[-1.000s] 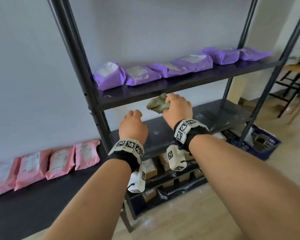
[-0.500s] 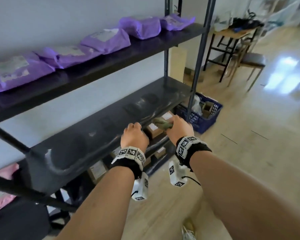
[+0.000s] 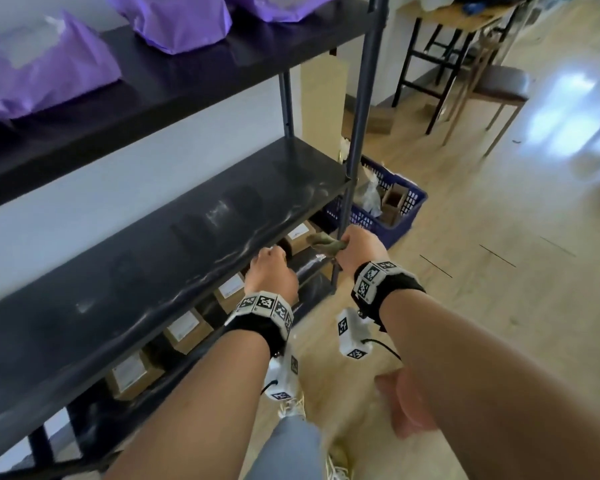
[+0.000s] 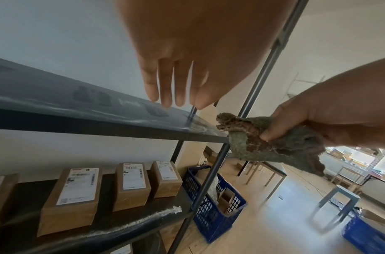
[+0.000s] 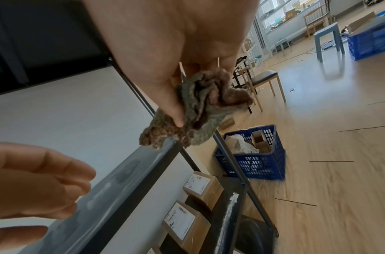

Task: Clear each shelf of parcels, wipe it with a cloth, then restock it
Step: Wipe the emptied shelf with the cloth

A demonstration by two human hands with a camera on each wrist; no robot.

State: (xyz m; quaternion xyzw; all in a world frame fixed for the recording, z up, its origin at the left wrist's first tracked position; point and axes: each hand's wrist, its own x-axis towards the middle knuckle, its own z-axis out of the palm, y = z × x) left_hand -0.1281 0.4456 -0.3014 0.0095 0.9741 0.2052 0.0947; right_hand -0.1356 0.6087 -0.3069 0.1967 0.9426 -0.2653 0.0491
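Right fingers pinch cloth (partly hidden); left fingers hang straight.

Right hand pinches a crumpled olive-brown terry cloth, thumb pressed on its folds. Cloth hangs just above the front edge of the dark grey metal shelf, near a black upright post. Left hand at lower left, fingers loosely curled, holding nothing. Brown cardboard parcels with white labels on the lower shelf. Blue plastic lattice crate on pale wood floor.
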